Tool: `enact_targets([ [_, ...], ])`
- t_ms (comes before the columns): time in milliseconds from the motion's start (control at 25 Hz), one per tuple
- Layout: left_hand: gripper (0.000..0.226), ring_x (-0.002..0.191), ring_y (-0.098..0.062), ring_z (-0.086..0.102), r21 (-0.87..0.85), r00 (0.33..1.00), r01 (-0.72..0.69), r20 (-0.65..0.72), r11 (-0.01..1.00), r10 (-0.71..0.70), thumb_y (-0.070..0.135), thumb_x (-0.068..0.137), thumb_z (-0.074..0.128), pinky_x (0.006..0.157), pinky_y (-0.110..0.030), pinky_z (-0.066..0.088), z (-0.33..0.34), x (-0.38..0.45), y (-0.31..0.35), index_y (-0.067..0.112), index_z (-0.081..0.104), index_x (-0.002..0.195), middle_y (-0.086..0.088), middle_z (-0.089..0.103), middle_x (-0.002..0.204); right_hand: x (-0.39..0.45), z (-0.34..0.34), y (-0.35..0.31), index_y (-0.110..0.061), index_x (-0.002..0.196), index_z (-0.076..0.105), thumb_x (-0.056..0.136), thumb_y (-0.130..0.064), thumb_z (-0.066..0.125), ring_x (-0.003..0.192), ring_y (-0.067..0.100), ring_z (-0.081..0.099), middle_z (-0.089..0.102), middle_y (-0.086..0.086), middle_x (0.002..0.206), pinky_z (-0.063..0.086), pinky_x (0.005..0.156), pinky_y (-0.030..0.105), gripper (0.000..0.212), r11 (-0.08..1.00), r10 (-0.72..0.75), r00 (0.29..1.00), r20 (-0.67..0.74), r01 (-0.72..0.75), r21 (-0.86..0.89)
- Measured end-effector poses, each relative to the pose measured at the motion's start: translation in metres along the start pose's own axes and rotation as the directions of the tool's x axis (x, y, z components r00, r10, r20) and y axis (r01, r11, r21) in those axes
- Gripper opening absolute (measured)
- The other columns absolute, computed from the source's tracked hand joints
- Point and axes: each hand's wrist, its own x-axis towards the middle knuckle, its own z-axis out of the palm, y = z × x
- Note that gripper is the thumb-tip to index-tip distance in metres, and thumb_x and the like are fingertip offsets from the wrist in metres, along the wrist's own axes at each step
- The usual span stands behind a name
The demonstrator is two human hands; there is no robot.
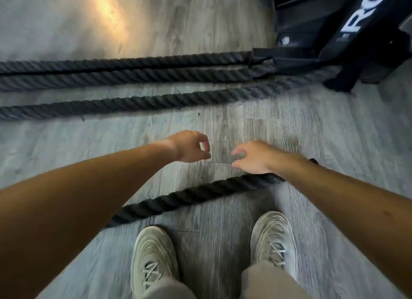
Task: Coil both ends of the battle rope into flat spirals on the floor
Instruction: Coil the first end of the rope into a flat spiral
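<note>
A thick black battle rope lies on the grey wood floor. One stretch (189,197) runs diagonally just ahead of my shoes, passing under my right wrist. Further off, three more stretches (133,74) lie nearly parallel and run right to a black anchor (263,57) on the rack. My left hand (189,147) hovers above the floor beyond the near stretch, fingers curled, holding nothing. My right hand (254,157) hovers close to it with fingers spread, empty, just above the near stretch. No rope end shows.
A black rack base (347,31) with white lettering stands at the far right. My two pale sneakers (156,258) stand on the floor at the bottom. A warm patch of light falls on the floor at top left.
</note>
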Motion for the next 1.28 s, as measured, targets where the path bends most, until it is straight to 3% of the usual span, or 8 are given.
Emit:
enact_targets([
  [200,0.039,0.093,-0.011,0.063,-0.075,0.982,0.022,0.188,0.997,-0.007,0.067,0.082,0.064,0.084,-0.031,0.050,0.076,0.015,-0.005,0.034,0.065,0.104,0.016,0.065,0.096,0.037,0.048,0.005,-0.013,0.155,0.024,0.104,-0.040,0.043,0.052,0.030,0.073,0.066,0.027,0.110,0.053,0.036,0.035,0.061,0.925,0.357,0.899,0.254,-0.379,0.040],
  [280,0.050,0.091,-0.014,0.062,0.029,0.986,-0.031,0.167,0.999,0.026,0.074,0.078,0.062,0.081,-0.031,0.049,0.089,0.009,-0.002,0.034,0.065,0.107,0.013,0.066,0.096,0.042,0.059,0.005,-0.017,0.160,0.003,0.102,-0.045,0.042,0.083,0.041,0.075,0.055,0.034,0.135,0.059,0.052,0.041,0.076,0.898,0.420,0.887,0.193,-0.437,0.057],
  [440,0.056,0.089,-0.020,0.065,0.189,0.995,-0.095,0.048,0.977,0.088,0.079,0.079,0.052,0.076,-0.032,0.050,0.109,-0.007,0.004,0.034,0.069,0.106,0.007,0.073,0.094,0.044,0.074,0.016,-0.009,0.146,0.039,0.088,-0.047,0.067,0.117,0.035,0.061,0.059,0.016,0.136,0.043,0.071,0.033,0.075,0.886,0.454,0.885,-0.103,-0.437,0.155],
  [720,0.032,0.098,-0.015,0.069,-0.274,0.994,-0.051,-0.104,0.961,0.023,0.041,0.097,0.061,0.091,-0.031,0.054,0.105,-0.010,-0.012,0.028,0.067,0.126,0.003,0.075,0.108,0.048,0.079,0.009,-0.011,0.160,-0.001,0.083,-0.027,0.082,0.138,0.036,0.035,0.053,0.012,0.131,0.047,0.093,0.044,0.115,0.939,0.262,0.876,-0.405,-0.135,0.317],
  [840,0.080,0.126,-0.030,0.050,0.191,0.907,-0.077,-0.394,0.978,0.149,0.048,0.085,0.069,0.109,-0.043,0.043,0.070,0.016,-0.036,0.031,0.031,0.153,-0.010,0.047,0.144,0.052,0.081,0.014,-0.021,0.161,0.021,0.081,-0.018,0.081,0.128,0.030,0.047,0.044,0.004,0.138,0.048,0.101,0.043,0.100,0.971,0.110,0.933,-0.341,-0.028,0.237],
  [960,0.081,0.146,-0.031,0.031,0.638,0.927,-0.173,-0.152,0.750,0.344,0.071,0.083,0.053,0.119,-0.053,0.023,0.032,0.038,-0.044,0.034,0.036,0.152,-0.004,0.044,0.154,0.052,0.080,0.011,-0.035,0.159,0.030,0.081,-0.005,0.075,0.114,0.024,0.049,0.039,-0.004,0.116,0.048,0.084,0.034,0.095,0.979,-0.074,0.972,-0.221,0.113,0.169],
  [1120,0.054,0.094,-0.023,0.067,0.599,0.970,-0.172,-0.038,0.782,0.242,0.061,0.098,0.040,0.074,-0.037,0.052,0.036,0.045,-0.042,0.019,0.059,0.126,-0.002,0.066,0.108,0.045,0.085,0.004,-0.034,0.159,0.021,0.085,-0.038,0.075,0.120,0.028,0.050,0.041,0.001,0.129,0.050,0.080,0.033,0.092,0.998,-0.014,0.948,-0.317,0.034,0.059],
  [1280,0.049,0.069,-0.026,0.059,0.497,0.951,0.106,-0.305,0.861,0.059,0.055,0.100,0.043,0.058,-0.037,0.045,0.062,0.037,-0.033,0.013,0.052,0.124,-0.009,0.063,0.093,0.020,0.123,-0.007,-0.032,0.145,0.016,0.076,-0.054,0.079,0.089,0.031,0.076,0.059,0.007,0.126,0.063,0.075,0.049,0.096,0.651,0.336,0.940,0.057,-0.276,0.707],
])
